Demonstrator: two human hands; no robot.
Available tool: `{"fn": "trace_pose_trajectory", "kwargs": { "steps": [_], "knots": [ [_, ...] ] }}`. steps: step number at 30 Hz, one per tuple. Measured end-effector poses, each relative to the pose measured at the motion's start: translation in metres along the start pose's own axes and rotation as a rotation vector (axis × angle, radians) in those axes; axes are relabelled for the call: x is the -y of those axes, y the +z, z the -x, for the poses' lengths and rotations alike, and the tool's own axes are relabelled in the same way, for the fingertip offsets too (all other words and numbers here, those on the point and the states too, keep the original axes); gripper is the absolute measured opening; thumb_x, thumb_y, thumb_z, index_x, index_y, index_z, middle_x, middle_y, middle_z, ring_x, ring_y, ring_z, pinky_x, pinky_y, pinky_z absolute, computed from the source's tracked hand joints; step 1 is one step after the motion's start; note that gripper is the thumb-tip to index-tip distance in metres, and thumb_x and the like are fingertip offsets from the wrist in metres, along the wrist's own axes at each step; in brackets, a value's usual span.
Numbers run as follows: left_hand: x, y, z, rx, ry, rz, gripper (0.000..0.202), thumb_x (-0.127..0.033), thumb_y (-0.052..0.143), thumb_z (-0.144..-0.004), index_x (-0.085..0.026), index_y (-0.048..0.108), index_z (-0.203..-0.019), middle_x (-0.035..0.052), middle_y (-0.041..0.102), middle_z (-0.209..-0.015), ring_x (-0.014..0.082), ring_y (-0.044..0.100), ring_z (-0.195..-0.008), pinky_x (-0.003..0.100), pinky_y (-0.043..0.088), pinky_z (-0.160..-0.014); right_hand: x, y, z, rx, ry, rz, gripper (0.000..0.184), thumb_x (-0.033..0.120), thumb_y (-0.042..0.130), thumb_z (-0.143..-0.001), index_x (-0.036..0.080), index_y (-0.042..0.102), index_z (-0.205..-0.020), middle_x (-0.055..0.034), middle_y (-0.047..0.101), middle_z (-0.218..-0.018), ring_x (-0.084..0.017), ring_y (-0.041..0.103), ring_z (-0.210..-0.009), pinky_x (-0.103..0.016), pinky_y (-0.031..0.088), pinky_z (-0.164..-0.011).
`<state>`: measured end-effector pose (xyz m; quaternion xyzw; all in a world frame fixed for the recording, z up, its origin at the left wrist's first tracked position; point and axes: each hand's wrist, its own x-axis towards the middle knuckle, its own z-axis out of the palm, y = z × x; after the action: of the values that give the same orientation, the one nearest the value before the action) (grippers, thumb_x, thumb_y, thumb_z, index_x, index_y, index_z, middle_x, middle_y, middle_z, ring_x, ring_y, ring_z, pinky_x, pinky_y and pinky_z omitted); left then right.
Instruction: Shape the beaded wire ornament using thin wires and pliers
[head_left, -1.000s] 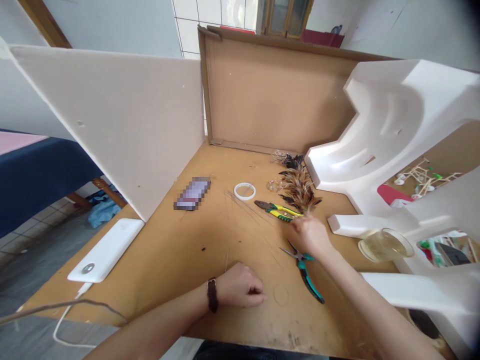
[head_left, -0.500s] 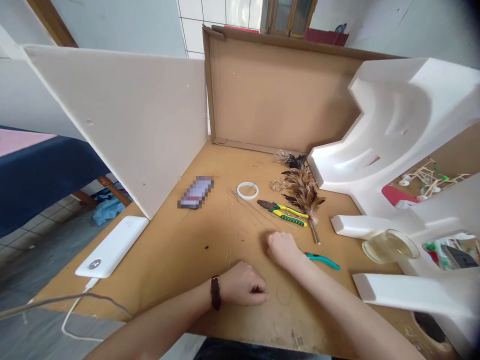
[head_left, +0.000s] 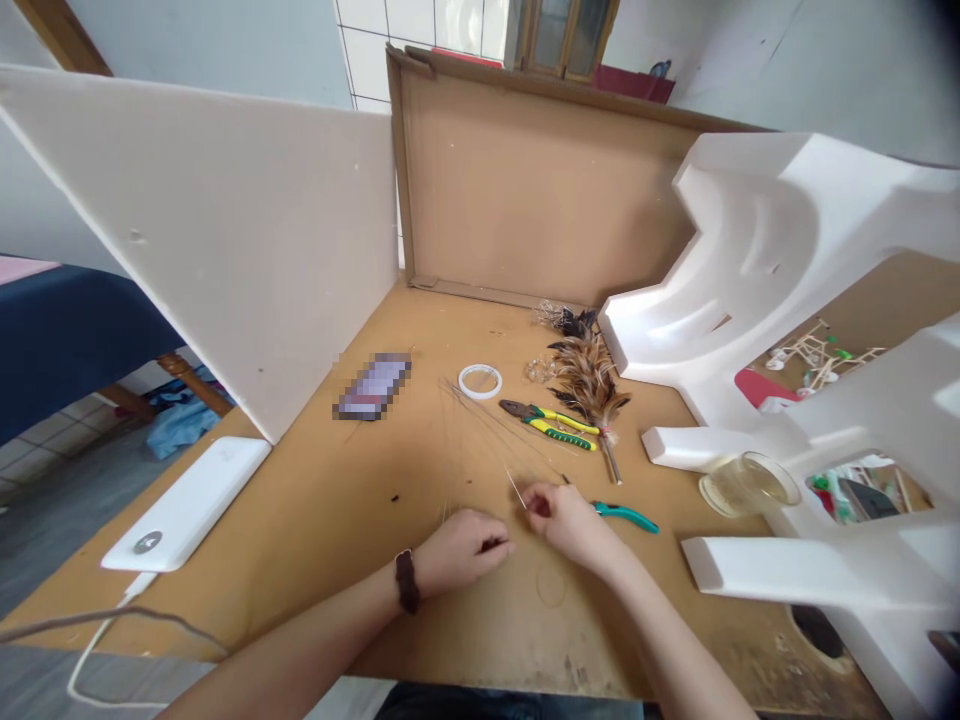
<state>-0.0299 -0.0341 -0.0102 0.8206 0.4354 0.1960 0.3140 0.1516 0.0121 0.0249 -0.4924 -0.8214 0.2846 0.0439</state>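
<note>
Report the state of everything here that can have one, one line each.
Right hand: closed, pinching a wire
Left hand: curled, grip hidden
Yellow-green pliers: lying, handles slightly apart
Teal pliers: lying partly hidden, jaws unclear
White ring: lying flat
Feather bundle: lying down
Power bank: cable plugged in
Phone: lying, screen pixelated
Glass: uncovered, contents unclear

Thin, pale wire (head_left: 515, 486): was pinched in the right hand (head_left: 571, 524), hidden there at its near end; appeared nearly straight along its visible length; slanted forward and leftward over the brown tabletop (head_left: 315, 525).
</note>
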Motion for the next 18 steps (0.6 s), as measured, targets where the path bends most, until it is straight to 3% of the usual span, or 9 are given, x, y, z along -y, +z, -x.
{"fn": "trace_pose_trajectory", "kwargs": {
  "steps": [2, 4, 7, 13, 18],
  "knots": [
    [0.001, 0.000, -0.001, -0.025, -0.048, 0.094, 0.030, -0.029, 0.044, -0.084, -0.014, 0.053, -0.059, -0.0031, 0.047, -0.053, 0.0073, 0.039, -0.051, 0.019, 0.029, -0.051, -0.002, 0.008, 0.010, -0.037, 0.014, -0.185, 0.016, 0.018, 0.044, -0.076, 0.017, 0.057, -0.084, 0.0010, 0.062, -0.067, -0.010, 0.056, -0.057, -0.019, 0.039, -0.055],
    [0.002, 0.001, -0.002, -0.054, -0.100, 0.260, 0.024, -0.030, 0.043, -0.085, -0.014, 0.058, -0.075, -0.0025, 0.052, -0.060, 0.0077, 0.043, -0.054, 0.019, 0.032, -0.053, -0.002, 0.016, 0.018, -0.098, 0.021, -0.367, 0.015, 0.020, 0.044, -0.077, 0.017, 0.057, -0.083, 0.0019, 0.059, -0.063, -0.010, 0.053, -0.054, -0.020, 0.039, -0.053],
    [0.003, 0.004, -0.003, -0.126, -0.188, 0.545, 0.027, -0.034, 0.041, -0.086, -0.015, 0.056, -0.096, -0.0011, 0.056, -0.070, 0.0067, 0.044, -0.051, 0.018, 0.036, -0.049, 0.004, 0.027, 0.027, -0.157, -0.017, -0.416, 0.013, 0.021, 0.047, -0.076, 0.018, 0.059, -0.077, 0.0017, 0.058, -0.064, -0.011, 0.052, -0.058, -0.021, 0.038, -0.055],
    [0.002, 0.000, -0.003, -0.224, -0.204, 0.720, 0.028, -0.038, 0.045, -0.084, -0.012, 0.056, -0.082, -0.0006, 0.054, -0.063, 0.0088, 0.050, -0.055, 0.020, 0.042, -0.053, 0.022, 0.039, 0.028, -0.179, -0.037, -0.404, 0.015, 0.018, 0.048, -0.077, 0.017, 0.062, -0.072, 0.0006, 0.059, -0.064, -0.011, 0.052, -0.060, -0.021, 0.038, -0.058],
    [0.001, -0.012, -0.001, -0.322, -0.227, 0.799, 0.025, -0.037, 0.046, -0.083, -0.014, 0.054, -0.079, 0.0014, 0.058, -0.069, 0.0106, 0.055, -0.062, 0.022, 0.044, -0.056, 0.022, 0.030, 0.024, -0.169, -0.046, -0.286, 0.019, 0.024, 0.047, -0.081, 0.018, 0.065, -0.075, -0.0009, 0.064, -0.069, -0.012, 0.056, -0.064, -0.021, 0.037, -0.059]
  ]
}}
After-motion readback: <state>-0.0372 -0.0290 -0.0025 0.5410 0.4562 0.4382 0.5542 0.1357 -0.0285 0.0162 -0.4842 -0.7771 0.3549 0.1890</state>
